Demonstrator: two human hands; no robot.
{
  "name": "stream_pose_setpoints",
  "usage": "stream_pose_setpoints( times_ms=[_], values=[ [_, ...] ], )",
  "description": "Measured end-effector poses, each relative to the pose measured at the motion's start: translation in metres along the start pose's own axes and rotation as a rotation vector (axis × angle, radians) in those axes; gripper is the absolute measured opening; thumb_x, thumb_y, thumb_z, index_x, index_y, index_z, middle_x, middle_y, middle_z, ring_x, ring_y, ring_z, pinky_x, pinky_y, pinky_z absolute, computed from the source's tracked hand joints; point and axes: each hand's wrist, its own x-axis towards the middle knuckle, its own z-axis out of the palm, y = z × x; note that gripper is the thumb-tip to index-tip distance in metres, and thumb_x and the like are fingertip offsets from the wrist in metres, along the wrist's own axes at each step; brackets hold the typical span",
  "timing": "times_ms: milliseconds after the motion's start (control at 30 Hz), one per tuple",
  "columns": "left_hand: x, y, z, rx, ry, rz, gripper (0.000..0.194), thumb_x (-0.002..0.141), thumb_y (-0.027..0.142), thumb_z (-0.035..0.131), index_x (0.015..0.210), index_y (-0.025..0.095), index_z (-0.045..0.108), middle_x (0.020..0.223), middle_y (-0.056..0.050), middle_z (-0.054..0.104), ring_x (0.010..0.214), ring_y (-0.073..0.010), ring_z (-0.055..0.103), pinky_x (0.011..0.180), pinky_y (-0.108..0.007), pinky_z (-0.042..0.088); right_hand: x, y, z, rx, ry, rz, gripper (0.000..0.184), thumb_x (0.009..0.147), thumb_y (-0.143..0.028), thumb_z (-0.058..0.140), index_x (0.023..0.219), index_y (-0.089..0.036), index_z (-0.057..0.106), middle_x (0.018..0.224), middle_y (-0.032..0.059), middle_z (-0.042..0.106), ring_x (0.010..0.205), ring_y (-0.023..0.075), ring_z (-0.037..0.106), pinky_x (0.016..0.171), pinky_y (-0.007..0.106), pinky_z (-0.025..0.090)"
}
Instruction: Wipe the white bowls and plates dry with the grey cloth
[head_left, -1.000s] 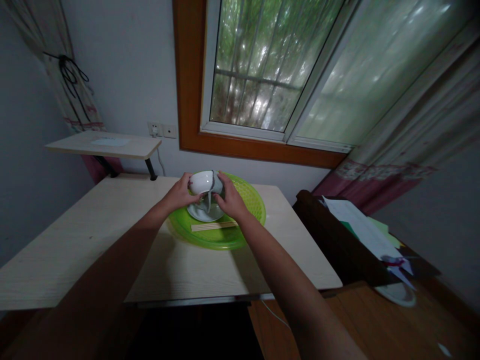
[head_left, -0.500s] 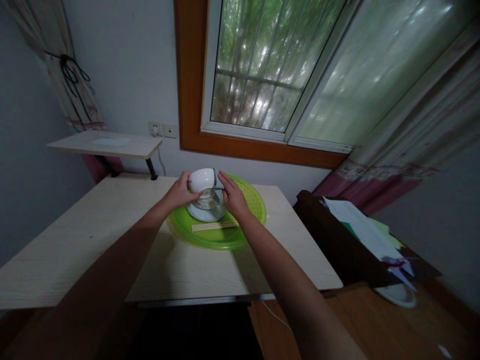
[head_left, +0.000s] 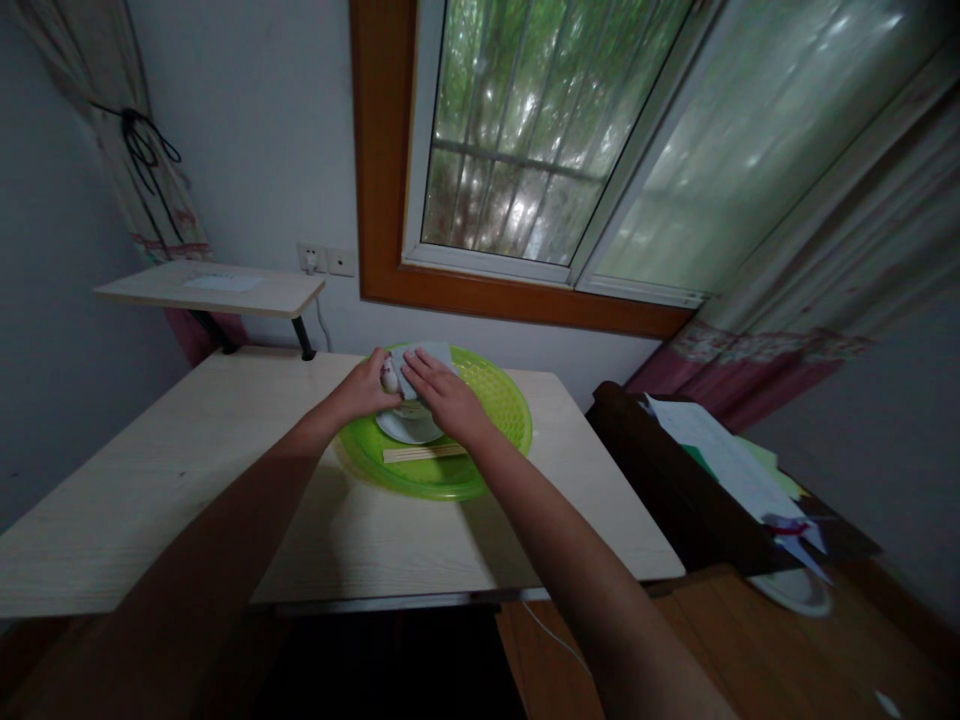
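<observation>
A round green basket (head_left: 495, 405) sits on the pale wooden table (head_left: 187, 470). Inside it lie a white plate (head_left: 409, 430) and a pair of chopsticks (head_left: 424, 453). My left hand (head_left: 364, 390) grips a white bowl (head_left: 389, 377) above the plate; only a sliver of the bowl shows. My right hand (head_left: 442, 395) presses a pale grey cloth (head_left: 420, 362) over the top of the bowl, fingers closed on the cloth.
A small raised shelf (head_left: 210, 288) stands at the table's back left, below a wall socket (head_left: 324, 260). To the right is a dark piece of furniture (head_left: 675, 480) with papers (head_left: 720, 455) on it and a white dish (head_left: 799, 590) lower down. A window is behind.
The bowl was visible on its side between both hands. My right hand has moved left over it with the cloth, which now covers most of the bowl.
</observation>
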Motion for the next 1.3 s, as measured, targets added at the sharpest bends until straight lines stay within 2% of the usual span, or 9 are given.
stream_pose_setpoints(
  times_ms=[133, 267, 367, 500, 667, 867, 1000, 1200, 1300],
  values=[
    [0.001, -0.001, 0.001, 0.006, -0.007, -0.007, 0.059, 0.058, 0.031, 0.077, 0.106, 0.023, 0.043, 0.089, -0.001, 0.059, 0.079, -0.0206, 0.06, 0.07, -0.032, 0.048, 0.003, -0.005, 0.0, -0.029, 0.006, -0.017, 0.061, 0.097, -0.009, 0.045, 0.154, -0.027, 0.036, 0.162, 0.0039, 0.035, 0.154, 0.0198, 0.021, 0.127, 0.048, 0.024],
    [0.001, -0.001, 0.0, -0.018, 0.029, -0.013, 0.058, 0.064, 0.041, 0.076, 0.108, 0.022, 0.043, 0.096, -0.004, 0.06, 0.086, -0.0216, 0.062, 0.075, -0.034, 0.049, 0.0, 0.002, 0.001, -0.014, 0.1, 0.136, 0.075, 0.087, -0.004, 0.047, 0.157, -0.023, 0.03, 0.165, 0.005, 0.027, 0.153, 0.0214, 0.023, 0.126, 0.047, 0.026],
    [0.0, -0.001, -0.001, -0.047, 0.07, -0.071, 0.062, 0.065, 0.049, 0.076, 0.109, 0.022, 0.042, 0.097, -0.004, 0.059, 0.086, -0.0209, 0.062, 0.074, -0.033, 0.05, -0.005, 0.012, 0.004, 0.042, 0.145, 0.28, 0.08, 0.085, -0.007, 0.049, 0.159, -0.022, 0.024, 0.164, 0.0066, 0.029, 0.15, 0.0234, 0.031, 0.125, 0.048, 0.029],
    [0.001, -0.005, -0.001, -0.093, 0.124, -0.148, 0.064, 0.064, 0.049, 0.077, 0.109, 0.022, 0.04, 0.099, -0.004, 0.059, 0.087, -0.0196, 0.061, 0.073, -0.031, 0.05, -0.011, 0.023, 0.009, 0.135, 0.062, 0.374, 0.079, 0.088, -0.021, 0.055, 0.159, -0.016, 0.022, 0.16, 0.0141, 0.036, 0.145, 0.0289, 0.041, 0.119, 0.052, 0.035],
    [0.003, -0.008, 0.0, -0.117, 0.137, -0.155, 0.064, 0.064, 0.048, 0.077, 0.108, 0.023, 0.039, 0.099, -0.004, 0.059, 0.086, -0.0192, 0.061, 0.071, -0.03, 0.05, -0.012, 0.023, 0.012, 0.18, 0.054, 0.346, 0.084, 0.089, -0.031, 0.06, 0.159, -0.016, 0.018, 0.162, 0.0149, 0.032, 0.145, 0.029, 0.04, 0.12, 0.05, 0.034],
    [0.002, -0.003, -0.001, -0.083, 0.095, -0.132, 0.062, 0.064, 0.048, 0.077, 0.106, 0.021, 0.04, 0.094, -0.003, 0.058, 0.081, -0.0193, 0.06, 0.067, -0.03, 0.048, -0.01, 0.013, 0.005, 0.095, 0.087, 0.264, 0.079, 0.095, -0.034, 0.055, 0.16, -0.017, 0.014, 0.166, 0.0128, 0.02, 0.153, 0.0267, 0.022, 0.126, 0.049, 0.023],
    [0.001, -0.001, -0.001, -0.064, 0.07, -0.092, 0.06, 0.065, 0.047, 0.076, 0.106, 0.02, 0.042, 0.093, -0.004, 0.058, 0.081, -0.0207, 0.06, 0.067, -0.031, 0.047, -0.005, 0.001, -0.004, 0.032, 0.085, 0.17, 0.075, 0.096, -0.034, 0.053, 0.16, -0.022, 0.016, 0.168, 0.0086, 0.015, 0.155, 0.0256, 0.018, 0.127, 0.049, 0.022],
    [0.001, -0.001, -0.001, -0.026, 0.041, -0.049, 0.056, 0.066, 0.045, 0.075, 0.104, 0.021, 0.042, 0.09, -0.002, 0.056, 0.078, -0.0202, 0.059, 0.068, -0.032, 0.046, 0.001, -0.012, -0.009, -0.049, 0.02, 0.001, 0.066, 0.097, -0.029, 0.05, 0.158, -0.02, 0.026, 0.166, 0.0087, 0.024, 0.156, 0.0262, 0.011, 0.126, 0.052, 0.023],
    [0.001, -0.001, -0.001, -0.03, 0.038, -0.054, 0.056, 0.067, 0.044, 0.074, 0.106, 0.021, 0.042, 0.089, -0.002, 0.056, 0.076, -0.0192, 0.058, 0.067, -0.031, 0.045, 0.002, -0.014, -0.008, -0.062, -0.01, -0.025, 0.063, 0.098, -0.028, 0.048, 0.158, -0.022, 0.027, 0.164, 0.0079, 0.028, 0.156, 0.0253, 0.013, 0.125, 0.053, 0.024]
  ],
)
